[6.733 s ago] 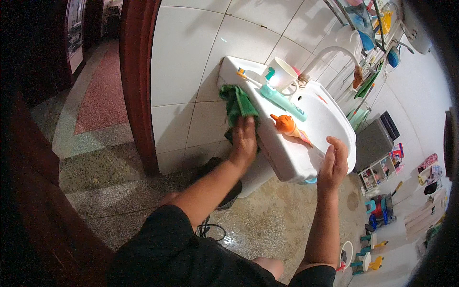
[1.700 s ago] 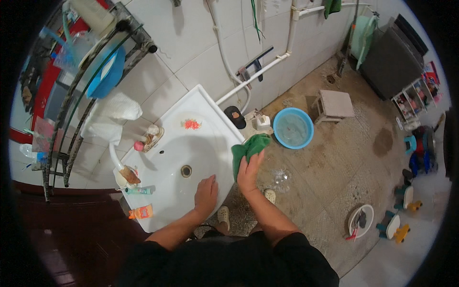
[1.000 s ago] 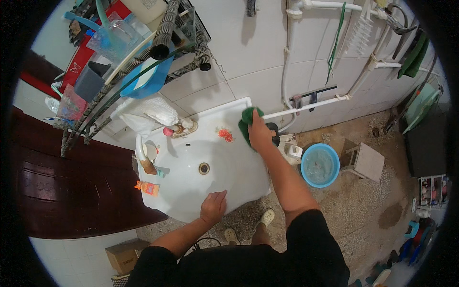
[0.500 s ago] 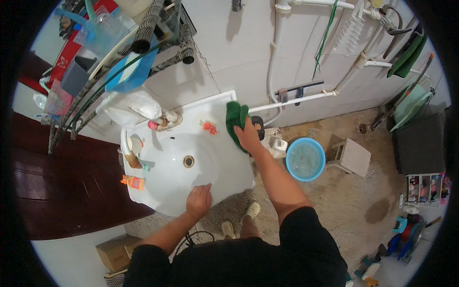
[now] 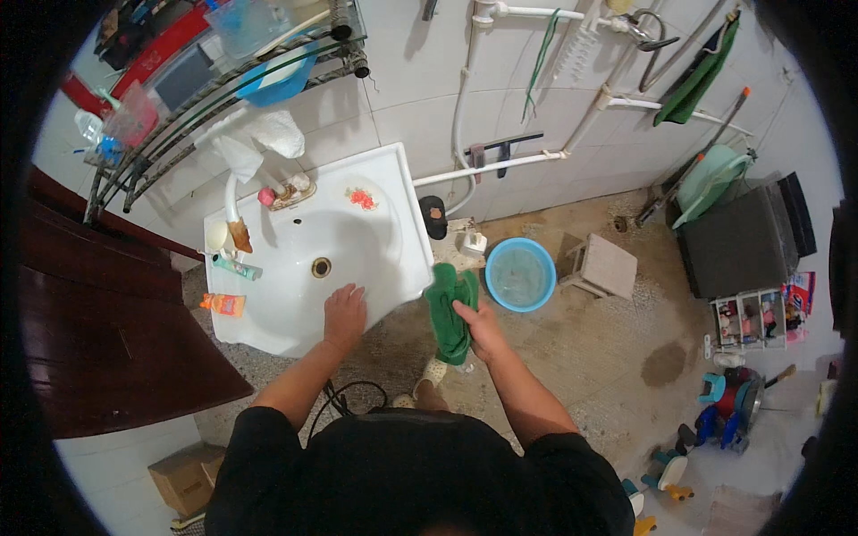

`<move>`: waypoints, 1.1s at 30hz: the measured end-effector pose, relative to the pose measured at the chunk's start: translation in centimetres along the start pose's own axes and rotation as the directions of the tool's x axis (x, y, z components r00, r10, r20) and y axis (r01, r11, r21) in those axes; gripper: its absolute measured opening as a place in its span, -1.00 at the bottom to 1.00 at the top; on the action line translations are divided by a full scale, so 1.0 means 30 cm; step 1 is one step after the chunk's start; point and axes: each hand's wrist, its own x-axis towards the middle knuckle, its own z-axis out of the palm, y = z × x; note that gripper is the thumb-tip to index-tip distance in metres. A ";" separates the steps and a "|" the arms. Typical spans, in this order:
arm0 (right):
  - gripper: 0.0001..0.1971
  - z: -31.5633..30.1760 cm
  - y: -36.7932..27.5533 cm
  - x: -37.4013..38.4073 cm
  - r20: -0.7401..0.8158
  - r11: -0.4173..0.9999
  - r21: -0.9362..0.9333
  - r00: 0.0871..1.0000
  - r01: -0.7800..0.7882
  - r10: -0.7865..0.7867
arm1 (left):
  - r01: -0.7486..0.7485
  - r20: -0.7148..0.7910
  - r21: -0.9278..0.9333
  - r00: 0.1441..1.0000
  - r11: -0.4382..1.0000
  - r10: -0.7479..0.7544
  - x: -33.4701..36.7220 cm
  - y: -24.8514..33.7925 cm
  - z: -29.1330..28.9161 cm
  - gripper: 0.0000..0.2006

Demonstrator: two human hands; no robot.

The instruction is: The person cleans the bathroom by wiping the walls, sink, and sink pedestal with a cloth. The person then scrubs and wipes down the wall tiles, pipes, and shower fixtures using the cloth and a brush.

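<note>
A folded green cloth point(image 5: 447, 308) hangs over the floor just off the right front corner of the white washbasin point(image 5: 380, 250). My right hand point(image 5: 483, 330) grips its right side, thumb on top. My left hand point(image 5: 344, 314) lies on the basin's front edge with its fingers stretched out, holding nothing. On the basin's left ledge are an orange tube point(image 5: 223, 305), a green-capped tube point(image 5: 238, 267) and a white cup point(image 5: 217, 236). A tap point(image 5: 293, 191) stands at the back, and a red floral print marks the far right corner.
A light-blue tub of water point(image 5: 520, 275) stands on the floor at right, with a small stool point(image 5: 601, 266) beside it. A rack point(image 5: 241, 85) juts over the far left. Pipes point(image 5: 500, 168) run along the wall, and a dark red door point(image 5: 116, 313) is at left.
My right hand has drawn the green cloth from the basin's far right corner back toward me, off its edge. The left hand stays by the front edge. The view has shifted.
</note>
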 end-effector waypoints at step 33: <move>-0.77 0.024 -0.341 -0.629 0.164 0.302 -0.767 0.628 0.566 -0.761 | 0.294 0.243 -0.948 0.917 0.123 -0.315 -0.149 0.618 -0.517 -0.18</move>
